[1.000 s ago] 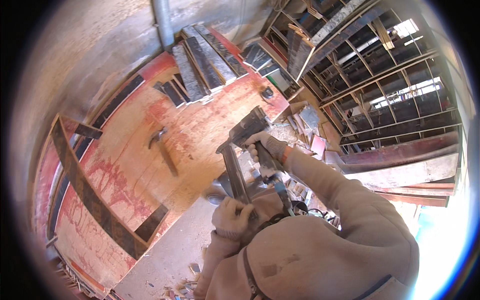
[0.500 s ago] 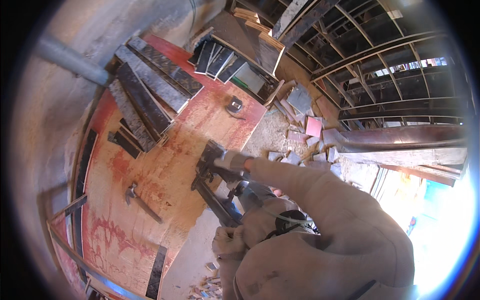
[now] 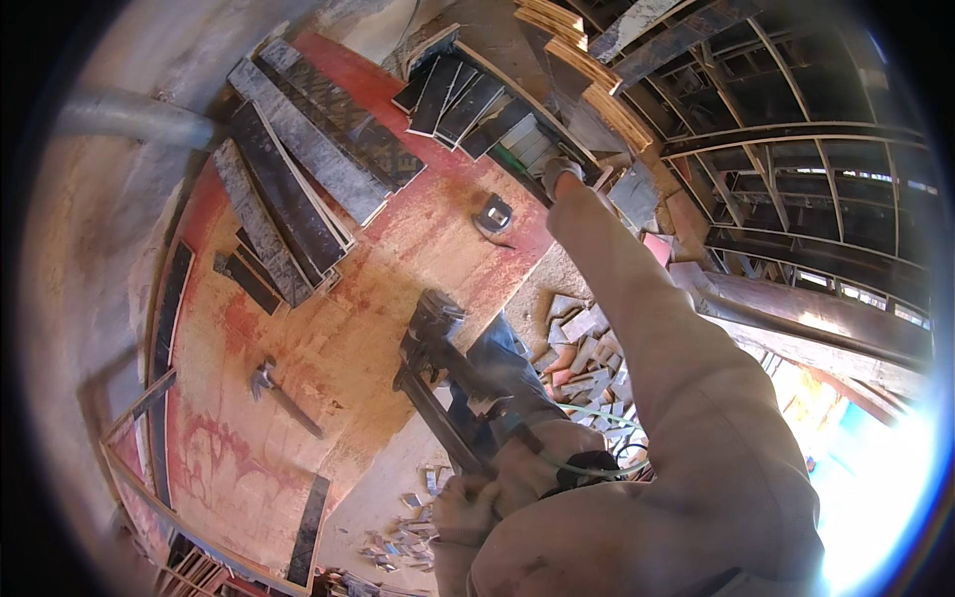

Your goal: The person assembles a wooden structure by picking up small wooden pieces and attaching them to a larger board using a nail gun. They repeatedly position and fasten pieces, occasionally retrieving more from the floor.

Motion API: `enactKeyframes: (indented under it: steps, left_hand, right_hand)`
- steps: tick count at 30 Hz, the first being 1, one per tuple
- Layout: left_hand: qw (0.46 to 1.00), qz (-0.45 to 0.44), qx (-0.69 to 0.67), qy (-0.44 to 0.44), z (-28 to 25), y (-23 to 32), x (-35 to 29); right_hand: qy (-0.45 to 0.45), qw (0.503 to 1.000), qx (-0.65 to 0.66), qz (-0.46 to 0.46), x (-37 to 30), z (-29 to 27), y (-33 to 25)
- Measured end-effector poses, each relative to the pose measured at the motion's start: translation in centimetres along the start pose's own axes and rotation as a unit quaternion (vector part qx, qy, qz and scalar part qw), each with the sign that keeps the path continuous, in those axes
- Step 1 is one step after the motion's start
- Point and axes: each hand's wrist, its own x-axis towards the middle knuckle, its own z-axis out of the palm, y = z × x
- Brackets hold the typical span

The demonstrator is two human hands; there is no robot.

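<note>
My right arm stretches out to the far side, and my gloved right hand (image 3: pixel 563 179) is at the near right corner of an open bin (image 3: pixel 569 131) holding black-faced board pieces (image 3: pixel 468 111). Its fingers are too small and hidden to read. Close to my body, my left hand (image 3: pixel 464 509) is blurred and looks closed round the near end of a long dark bar (image 3: pixel 438 423). At the bar's far end is a bulky black tool (image 3: pixel 434 323), like a nail gun, by the table's edge. A pale green hose (image 3: pixel 597 416) runs near my body.
The reddish, sawdust-covered table (image 3: pixel 338 368) bears a claw hammer (image 3: pixel 284 398), a tape measure (image 3: pixel 492 215), stacked dark planks (image 3: pixel 298 149) and a dark strip (image 3: pixel 310 532). Wood offcuts (image 3: pixel 587 348) litter the floor. Dark panels with wooden frames (image 3: pixel 796 169) stand at the right.
My right hand has let go of the black tool and moved away to the far right, to the bin. My left hand stays at the bar's near end. The whole view has shifted slightly.
</note>
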Motion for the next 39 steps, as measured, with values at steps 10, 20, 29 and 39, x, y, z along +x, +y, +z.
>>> enactKeyframes:
  steps: [10, 20, 29, 39]
  left_hand:
    - [0.828, 0.192, -0.526, 0.033, -3.8, 6.5, 11.5]
    - [0.595, 0.089, -0.794, 0.093, -6.6, -1.4, 14.6]
    - [0.685, -0.016, -0.703, 0.19, -5.0, -12.9, 11.6]
    - [0.645, -0.001, -0.76, 0.075, -1.0, -12.1, 10.9]
  right_hand:
    - [-0.608, 0.771, 0.054, -0.183, -33.9, -5.2, 1.3]
    - [-0.462, 0.839, -0.216, -0.192, -49.4, -3.3, 4.3]
    - [-0.304, 0.731, -0.477, -0.382, -48.3, 0.8, 12.2]
    - [-0.274, 0.666, -0.523, -0.456, -48.0, 0.9, 13.6]
